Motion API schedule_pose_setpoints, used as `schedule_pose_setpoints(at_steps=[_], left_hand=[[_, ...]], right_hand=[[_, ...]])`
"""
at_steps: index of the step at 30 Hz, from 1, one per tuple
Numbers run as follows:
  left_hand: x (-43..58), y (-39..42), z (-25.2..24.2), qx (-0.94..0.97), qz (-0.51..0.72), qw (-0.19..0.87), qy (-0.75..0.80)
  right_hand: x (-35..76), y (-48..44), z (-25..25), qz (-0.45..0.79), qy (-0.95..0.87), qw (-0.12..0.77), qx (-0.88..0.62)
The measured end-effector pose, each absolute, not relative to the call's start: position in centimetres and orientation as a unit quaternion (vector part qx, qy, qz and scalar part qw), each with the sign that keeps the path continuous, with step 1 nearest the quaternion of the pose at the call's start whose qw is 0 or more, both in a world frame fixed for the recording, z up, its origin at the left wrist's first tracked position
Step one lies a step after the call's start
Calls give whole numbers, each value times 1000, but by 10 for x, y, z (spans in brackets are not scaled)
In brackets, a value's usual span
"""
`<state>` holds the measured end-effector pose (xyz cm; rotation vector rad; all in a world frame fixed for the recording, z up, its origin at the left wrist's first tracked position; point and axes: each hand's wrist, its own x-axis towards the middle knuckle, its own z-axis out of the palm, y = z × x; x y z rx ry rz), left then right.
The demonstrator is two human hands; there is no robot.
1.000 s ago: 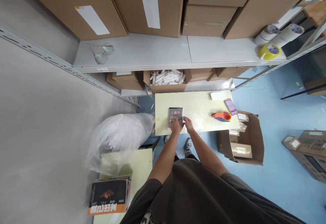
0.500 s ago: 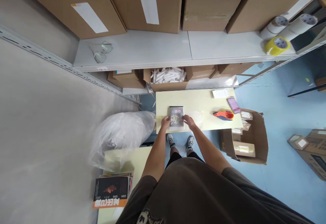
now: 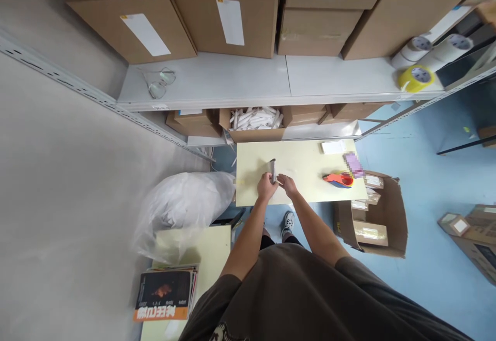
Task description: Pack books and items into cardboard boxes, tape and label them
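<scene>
A thin dark booklet (image 3: 273, 169) stands on edge over the pale yellow table (image 3: 306, 157), so only its spine side shows. My left hand (image 3: 266, 186) is closed around its lower left side. My right hand (image 3: 285, 183) pinches its lower right side. Both hands hover at the near edge of the table.
An orange and blue tape dispenser (image 3: 338, 179) and white slips (image 3: 332, 146) lie on the table's right part. An open carton (image 3: 377, 217) stands to the right, a white plastic bag (image 3: 182, 212) to the left. A magazine stack (image 3: 165, 295) rests on a second table. Shelves with boxes (image 3: 228, 13), glasses (image 3: 158, 83) and tape rolls (image 3: 417, 75) rise behind.
The booklet lay flat under my hands before; now both hands have tipped it up onto its edge. My left hand moved from its left edge back in beside it.
</scene>
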<state>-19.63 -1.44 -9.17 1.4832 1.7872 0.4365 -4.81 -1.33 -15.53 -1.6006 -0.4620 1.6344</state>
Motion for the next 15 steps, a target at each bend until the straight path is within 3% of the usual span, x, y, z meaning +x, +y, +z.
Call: schedule_pose_setpoints(at_steps=[3,6,11,15], left_hand=[[-156,-21,-99,609,110,394,679],[-131,-29,-114,610,64,423,667],[-152,-28,-132,558,164,459,672],[-194,-20,-136,464,176,460,736]], right_hand=[[-16,-32,-148,611,-144,441,-641],[5,-47,-145,597,-146,419,-668],[23,-51,-148,575,-169,381,-704],[29,-47,-149,570,-137,363,-724]])
